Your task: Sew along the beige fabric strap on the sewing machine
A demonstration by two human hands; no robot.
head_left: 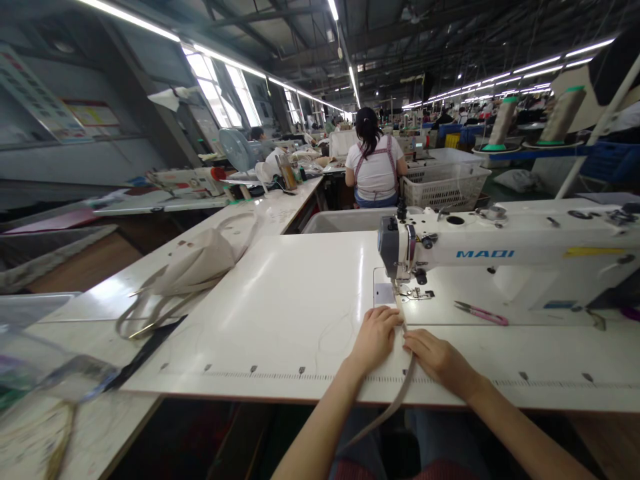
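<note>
A narrow beige fabric strap runs from under the sewing machine's needle area toward me and hangs over the table's front edge. Just in front of the presser foot, my left hand rests on the table with bent fingers holding the strap's left side down. My right hand pinches the same strap from the right, slightly nearer to me. The fingertips of both hands partly cover the strap. Pink-handled thread snips lie on the table to the right of the needle.
The white MAQI sewing machine spans the right side. A beige bag with straps lies on the left table. Thread cones stand at the upper right. Ahead, a person sits beside a white plastic basket.
</note>
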